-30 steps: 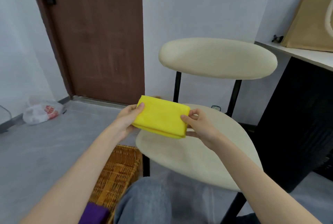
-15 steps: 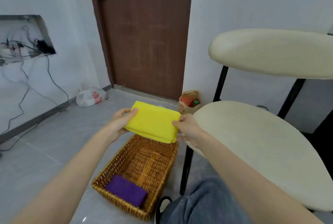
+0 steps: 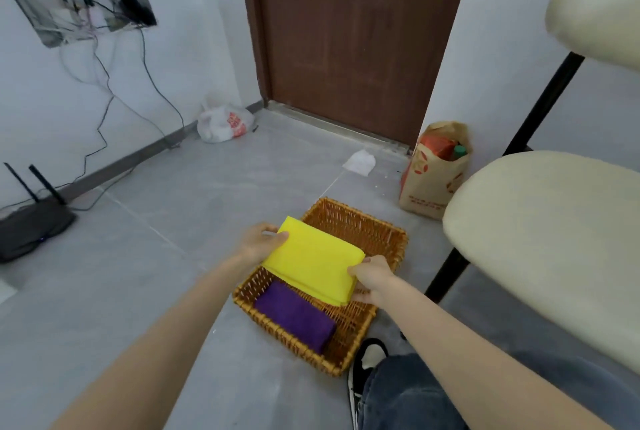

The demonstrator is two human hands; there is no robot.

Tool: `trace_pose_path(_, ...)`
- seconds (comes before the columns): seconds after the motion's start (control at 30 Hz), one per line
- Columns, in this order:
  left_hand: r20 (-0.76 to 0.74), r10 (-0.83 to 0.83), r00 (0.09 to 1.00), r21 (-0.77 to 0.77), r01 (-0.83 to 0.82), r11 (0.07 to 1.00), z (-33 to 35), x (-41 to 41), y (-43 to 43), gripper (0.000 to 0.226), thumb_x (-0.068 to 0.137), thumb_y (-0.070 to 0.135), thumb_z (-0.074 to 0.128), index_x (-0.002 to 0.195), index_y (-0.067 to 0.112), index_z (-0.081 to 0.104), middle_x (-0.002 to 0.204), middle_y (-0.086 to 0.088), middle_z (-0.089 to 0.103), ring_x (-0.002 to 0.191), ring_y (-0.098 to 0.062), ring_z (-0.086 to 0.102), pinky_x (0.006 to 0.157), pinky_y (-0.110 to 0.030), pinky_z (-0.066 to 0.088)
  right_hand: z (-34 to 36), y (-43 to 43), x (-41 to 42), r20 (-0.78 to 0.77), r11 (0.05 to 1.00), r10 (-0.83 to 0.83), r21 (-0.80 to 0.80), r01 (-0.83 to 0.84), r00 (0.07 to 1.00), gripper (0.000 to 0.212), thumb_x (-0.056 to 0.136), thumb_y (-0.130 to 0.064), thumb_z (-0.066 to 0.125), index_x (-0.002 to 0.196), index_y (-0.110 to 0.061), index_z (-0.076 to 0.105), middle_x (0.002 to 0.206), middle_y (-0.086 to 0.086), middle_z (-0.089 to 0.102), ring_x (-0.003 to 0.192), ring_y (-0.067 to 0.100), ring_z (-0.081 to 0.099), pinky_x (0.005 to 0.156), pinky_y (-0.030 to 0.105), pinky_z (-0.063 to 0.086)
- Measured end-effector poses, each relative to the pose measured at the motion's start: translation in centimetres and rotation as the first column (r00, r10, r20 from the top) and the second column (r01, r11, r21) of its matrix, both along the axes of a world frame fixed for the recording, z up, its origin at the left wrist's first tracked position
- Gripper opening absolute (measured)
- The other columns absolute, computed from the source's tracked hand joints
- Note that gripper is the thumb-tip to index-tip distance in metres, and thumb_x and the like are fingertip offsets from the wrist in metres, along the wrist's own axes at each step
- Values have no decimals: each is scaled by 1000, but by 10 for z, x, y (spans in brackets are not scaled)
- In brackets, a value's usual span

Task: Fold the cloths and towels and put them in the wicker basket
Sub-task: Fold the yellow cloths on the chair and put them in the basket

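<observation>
The folded yellow cloth (image 3: 313,261) is now hanging lower, over the wicker basket (image 3: 356,222) (purple cloth (image 3: 296,315) lying inside), with the left hand (image 3: 258,244) and right hand (image 3: 372,277) pinching its ends.

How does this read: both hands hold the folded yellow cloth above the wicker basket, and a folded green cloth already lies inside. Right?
Not quite: the head view shows a purple cloth, not a green one, lying in the wicker basket. The left hand and right hand do hold the folded yellow cloth above it.
</observation>
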State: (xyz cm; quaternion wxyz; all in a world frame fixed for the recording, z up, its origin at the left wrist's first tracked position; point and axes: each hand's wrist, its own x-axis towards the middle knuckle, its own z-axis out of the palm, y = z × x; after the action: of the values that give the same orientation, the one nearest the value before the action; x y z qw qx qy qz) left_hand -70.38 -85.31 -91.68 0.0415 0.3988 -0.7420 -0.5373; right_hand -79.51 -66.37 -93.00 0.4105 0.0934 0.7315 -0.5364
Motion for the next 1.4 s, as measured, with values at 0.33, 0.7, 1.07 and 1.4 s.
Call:
trace_pose_path(0.33, 81, -3, 997, -134, 14, 991, -99, -40, -34, 27, 92, 18, 61, 114, 3, 61, 113, -17, 64, 109, -29, 58, 80, -28, 41, -103, -47, -25, 55, 994, -106, 20, 105, 993, 24, 93, 4, 47, 116, -3, 48, 102, 11, 56, 86, 22, 54, 62, 38, 49)
trace_pose_path(0.7, 63, -136, 989, -432, 150, 889, -196, -77, -44, 28, 94, 20, 57, 115, 4, 67, 101, -17, 71, 95, -27, 65, 87, -36, 49, -194, -69, -65, 91, 981, -182, 86, 175, 979, 31, 94, 5, 46, 123, -2, 50, 121, 15, 58, 94, 26, 56, 47, 30, 43)
trace_pose_path(1.07, 276, -199, 940, -495, 317, 809, -253, -91, -42, 30, 97, 13, 49, 124, 8, 58, 116, -18, 65, 110, -35, 58, 90, -37, 46, -262, -75, -67, 121, 967, -203, 183, 179, 972, 29, 96, 4, 37, 119, -4, 53, 118, 15, 60, 90, 26, 58, 47, 29, 43)
trace_pose_path(1.4, 377, -300, 876, -603, 478, 639, -264, -75, -22, 39, 97, 6, 46, 134, 18, 48, 132, -7, 44, 124, -25, 40, 88, -37, 48, -275, -67, -51, 101, 947, -168, 294, 131, 981, 27, 86, -6, 55, 113, -9, 53, 109, 12, 60, 98, 30, 59, 86, 47, 55)
